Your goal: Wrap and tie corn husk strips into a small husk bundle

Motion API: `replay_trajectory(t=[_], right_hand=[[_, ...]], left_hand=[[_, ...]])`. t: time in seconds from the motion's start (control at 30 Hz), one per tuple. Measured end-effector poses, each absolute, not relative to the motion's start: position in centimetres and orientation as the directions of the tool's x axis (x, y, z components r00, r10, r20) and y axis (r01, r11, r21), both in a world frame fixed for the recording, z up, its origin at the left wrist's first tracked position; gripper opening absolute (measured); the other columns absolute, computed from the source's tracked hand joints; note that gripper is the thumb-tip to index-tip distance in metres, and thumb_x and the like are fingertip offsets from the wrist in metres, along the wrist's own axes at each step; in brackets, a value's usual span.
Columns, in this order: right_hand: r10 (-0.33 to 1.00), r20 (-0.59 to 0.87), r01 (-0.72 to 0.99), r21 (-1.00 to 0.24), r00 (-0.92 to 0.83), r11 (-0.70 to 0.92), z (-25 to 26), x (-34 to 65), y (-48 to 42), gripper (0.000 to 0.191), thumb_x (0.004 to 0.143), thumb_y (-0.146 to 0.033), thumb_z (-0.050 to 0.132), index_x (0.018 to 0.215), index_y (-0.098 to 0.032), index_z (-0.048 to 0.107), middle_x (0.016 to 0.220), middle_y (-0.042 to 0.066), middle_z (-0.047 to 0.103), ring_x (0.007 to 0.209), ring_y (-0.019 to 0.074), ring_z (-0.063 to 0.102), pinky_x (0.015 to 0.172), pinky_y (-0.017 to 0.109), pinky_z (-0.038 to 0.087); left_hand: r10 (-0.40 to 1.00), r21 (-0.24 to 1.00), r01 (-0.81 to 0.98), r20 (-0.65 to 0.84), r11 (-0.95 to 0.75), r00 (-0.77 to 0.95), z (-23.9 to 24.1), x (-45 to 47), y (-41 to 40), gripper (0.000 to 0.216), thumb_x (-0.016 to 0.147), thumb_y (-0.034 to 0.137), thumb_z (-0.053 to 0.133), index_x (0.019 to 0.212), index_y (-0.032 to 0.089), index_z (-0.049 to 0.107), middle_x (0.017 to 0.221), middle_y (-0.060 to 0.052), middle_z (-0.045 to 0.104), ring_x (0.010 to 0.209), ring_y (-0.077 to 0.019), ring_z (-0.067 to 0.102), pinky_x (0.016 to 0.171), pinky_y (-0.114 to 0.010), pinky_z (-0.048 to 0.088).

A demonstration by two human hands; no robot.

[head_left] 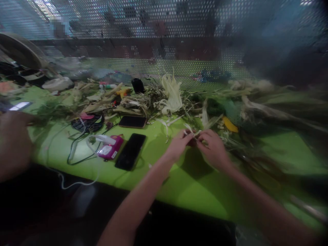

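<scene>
Over the green table (102,174), my left hand (180,145) pinches a pale strip of husk (190,129), its fingertips close together. My right hand (212,147) grips the same strip from the other side, fingers curled and nearly touching those of the left. The fingers hide part of what they hold. Just left of them lie thin, pale husk scraps (167,129). Behind, a bunch of pale, leafy husks (172,94) stands up from a heap of dried plant matter (138,104).
Two phones, a black one (131,151) and a smaller one (132,121), lie left of my hands beside a magenta power strip (111,148) with cables. Another person's arm (15,143) rests at far left. A perforated metal screen (143,51) stands behind; a yellow object (230,124) lies right.
</scene>
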State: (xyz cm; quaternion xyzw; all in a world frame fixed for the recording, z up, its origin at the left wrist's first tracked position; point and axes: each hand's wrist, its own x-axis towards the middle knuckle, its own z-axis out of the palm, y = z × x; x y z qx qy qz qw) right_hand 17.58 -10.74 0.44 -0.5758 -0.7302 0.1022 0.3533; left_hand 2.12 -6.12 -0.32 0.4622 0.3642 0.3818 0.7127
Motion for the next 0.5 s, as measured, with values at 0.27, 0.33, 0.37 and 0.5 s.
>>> replay_trajectory(t=[0.27, 0.33, 0.37, 0.5], right_hand=[[0.904, 0.413, 0.771, -0.536, -0.114, 0.342, 0.46, 17.63, -10.78, 0.015, 0.086, -0.018, 0.057, 0.072, -0.022, 0.055, 0.093, 0.006, 0.061, 0.09, 0.0237, 0.056, 0.078, 0.038, 0.042], [0.895, 0.427, 0.774, -0.52, -0.132, 0.362, 0.45, 17.67, -10.75, 0.015, 0.085, -0.017, 0.058, 0.071, -0.022, 0.054, 0.093, 0.006, 0.061, 0.09, 0.0237, 0.055, 0.079, 0.038, 0.043], [0.892, 0.431, 0.774, -0.515, -0.139, 0.369, 0.45, 17.67, -10.74, 0.016, 0.085, -0.017, 0.058, 0.071, -0.022, 0.054, 0.093, 0.006, 0.061, 0.09, 0.0238, 0.055, 0.079, 0.038, 0.043], [0.893, 0.424, 0.769, -0.516, -0.154, 0.378, 0.54, 17.56, -10.8, 0.016, 0.083, -0.015, 0.058, 0.07, -0.023, 0.054, 0.093, 0.006, 0.062, 0.09, 0.0243, 0.056, 0.079, 0.038, 0.043]], left_hand=[[0.892, 0.962, -0.164, -0.131, 0.22, 0.432, -1.4, 2.05, -5.99, 0.021, 0.081, 0.033, 0.07, 0.09, 0.014, 0.065, 0.082, -0.004, 0.067, 0.076, -0.0129, 0.062, 0.084, -0.034, 0.05], [0.901, 0.956, -0.176, -0.147, 0.236, 0.409, -1.26, 2.15, -6.04, 0.02, 0.081, 0.032, 0.071, 0.088, 0.014, 0.065, 0.079, -0.004, 0.067, 0.074, -0.0125, 0.062, 0.082, -0.034, 0.051], [0.904, 0.951, -0.186, -0.156, 0.246, 0.399, -1.15, 2.2, -6.06, 0.02, 0.08, 0.031, 0.071, 0.087, 0.014, 0.065, 0.077, -0.003, 0.067, 0.072, -0.0122, 0.061, 0.081, -0.033, 0.051], [0.913, 0.939, -0.22, -0.169, 0.264, 0.372, -0.87, 2.33, -6.05, 0.016, 0.08, 0.027, 0.071, 0.084, 0.013, 0.064, 0.074, -0.002, 0.065, 0.067, -0.0103, 0.06, 0.075, -0.03, 0.052]])
